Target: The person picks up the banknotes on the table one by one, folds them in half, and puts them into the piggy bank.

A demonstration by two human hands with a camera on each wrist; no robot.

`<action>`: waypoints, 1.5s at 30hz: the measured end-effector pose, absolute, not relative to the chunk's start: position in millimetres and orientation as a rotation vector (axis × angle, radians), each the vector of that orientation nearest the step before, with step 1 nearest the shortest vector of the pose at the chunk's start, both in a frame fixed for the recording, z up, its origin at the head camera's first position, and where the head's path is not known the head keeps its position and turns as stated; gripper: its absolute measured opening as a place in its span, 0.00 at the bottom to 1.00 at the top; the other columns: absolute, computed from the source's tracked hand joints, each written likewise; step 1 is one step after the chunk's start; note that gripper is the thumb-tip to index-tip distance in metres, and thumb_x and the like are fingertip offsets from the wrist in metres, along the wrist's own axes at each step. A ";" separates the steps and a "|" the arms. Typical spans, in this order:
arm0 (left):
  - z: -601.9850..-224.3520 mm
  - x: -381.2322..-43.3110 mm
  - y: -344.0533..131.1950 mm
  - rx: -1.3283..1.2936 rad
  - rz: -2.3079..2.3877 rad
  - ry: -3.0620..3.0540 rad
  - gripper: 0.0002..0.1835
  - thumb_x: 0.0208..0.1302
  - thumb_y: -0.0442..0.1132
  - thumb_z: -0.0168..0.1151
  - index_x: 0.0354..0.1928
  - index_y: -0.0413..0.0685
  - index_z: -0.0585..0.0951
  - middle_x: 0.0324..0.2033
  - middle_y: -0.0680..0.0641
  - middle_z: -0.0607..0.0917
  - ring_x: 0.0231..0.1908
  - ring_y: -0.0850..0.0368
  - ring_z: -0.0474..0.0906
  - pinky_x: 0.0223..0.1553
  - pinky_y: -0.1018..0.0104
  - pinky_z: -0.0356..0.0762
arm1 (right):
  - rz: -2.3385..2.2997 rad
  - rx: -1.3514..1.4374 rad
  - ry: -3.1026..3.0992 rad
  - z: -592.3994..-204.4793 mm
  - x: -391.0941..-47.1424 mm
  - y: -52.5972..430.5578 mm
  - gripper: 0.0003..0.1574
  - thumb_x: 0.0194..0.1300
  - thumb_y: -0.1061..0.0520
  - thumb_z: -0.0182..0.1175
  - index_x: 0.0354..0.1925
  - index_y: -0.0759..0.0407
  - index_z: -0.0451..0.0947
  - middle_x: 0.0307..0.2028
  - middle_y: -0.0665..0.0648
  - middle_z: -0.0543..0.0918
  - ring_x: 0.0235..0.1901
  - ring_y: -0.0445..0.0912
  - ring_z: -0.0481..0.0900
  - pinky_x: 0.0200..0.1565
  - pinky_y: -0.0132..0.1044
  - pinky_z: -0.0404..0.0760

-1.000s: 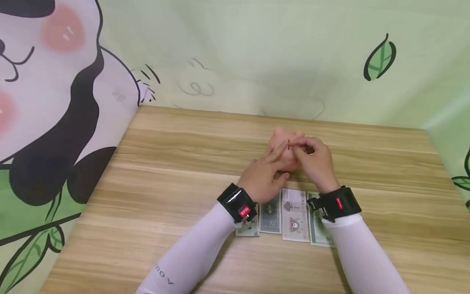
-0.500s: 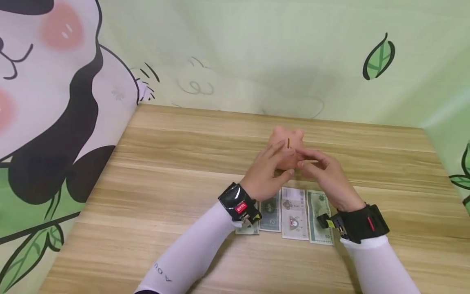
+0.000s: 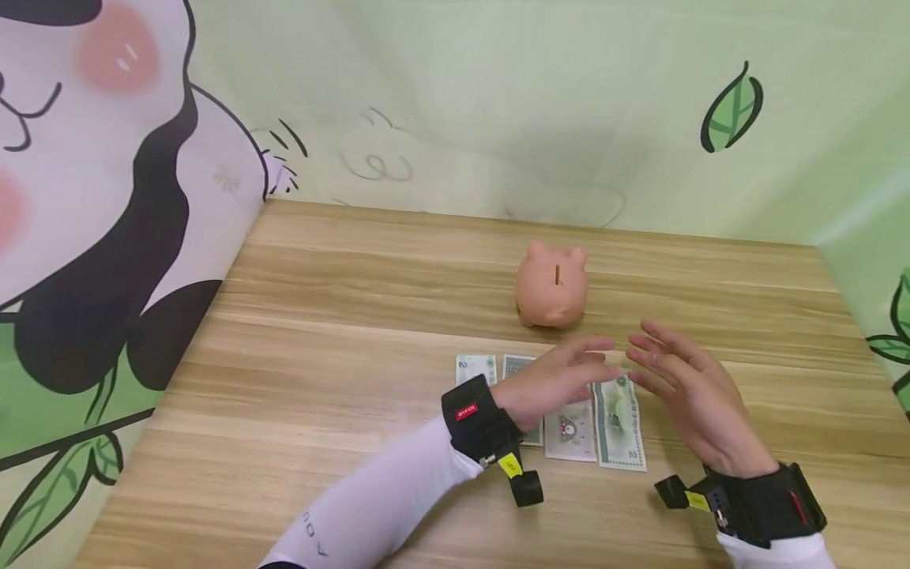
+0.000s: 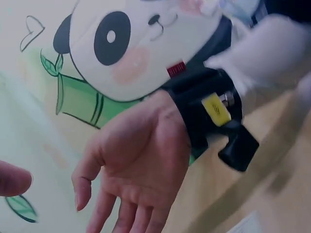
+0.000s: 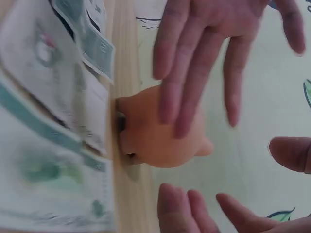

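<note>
An orange-pink piggy bank (image 3: 551, 296) with a thin slot in its back stands on the table behind the hands, untouched. My left hand (image 3: 558, 378) hangs in front of it, fingers spread and pointing right, hiding parts of several banknotes (image 3: 622, 427). To the right my right hand (image 3: 700, 407) is held with fingers loosely extended toward the left one, a small gap between the fingertips. Neither hand holds anything. In the left wrist view the right hand (image 4: 143, 158) shows its bare palm. The right wrist view has the piggy bank (image 5: 163, 133) behind the left hand's fingers.
The banknotes lie side by side on the wooden table (image 3: 341, 332), nearer me than the piggy bank. A pale green printed backdrop (image 3: 455, 103) rises at the table's back, and a panda (image 3: 163, 182) is printed at the left.
Both hands have come away from the piggy bank, toward me and to the right. The right hand's fingers, pinched near the slot earlier, are now apart, and the piggy bank stands uncovered.
</note>
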State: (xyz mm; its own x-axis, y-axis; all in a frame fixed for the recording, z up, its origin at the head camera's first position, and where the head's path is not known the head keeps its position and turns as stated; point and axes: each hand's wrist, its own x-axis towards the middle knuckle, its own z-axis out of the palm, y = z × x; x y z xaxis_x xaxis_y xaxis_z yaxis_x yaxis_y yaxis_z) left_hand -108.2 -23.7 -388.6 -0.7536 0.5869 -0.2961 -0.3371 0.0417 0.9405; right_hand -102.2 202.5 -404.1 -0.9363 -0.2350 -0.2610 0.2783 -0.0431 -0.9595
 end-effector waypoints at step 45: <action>-405.3 -107.0 -15.9 -0.052 2.020 1.205 0.27 0.78 0.41 0.49 0.70 0.29 0.69 0.71 0.35 0.69 0.70 0.43 0.66 0.77 0.47 0.63 | -2.251 0.055 1.620 -426.7 -57.6 240.9 0.23 0.84 0.61 0.43 0.68 0.54 0.75 0.65 0.45 0.81 0.62 0.38 0.80 0.61 0.32 0.82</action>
State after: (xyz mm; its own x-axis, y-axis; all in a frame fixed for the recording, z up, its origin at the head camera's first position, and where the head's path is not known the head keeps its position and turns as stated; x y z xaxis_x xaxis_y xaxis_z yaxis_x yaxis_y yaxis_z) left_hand -107.0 -15.9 -405.3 -0.7037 0.5899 -0.3960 -0.6287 -0.2575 0.7338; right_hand -57.6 240.9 -426.7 -0.9324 -0.2696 -0.2409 0.3140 -0.2737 -0.9091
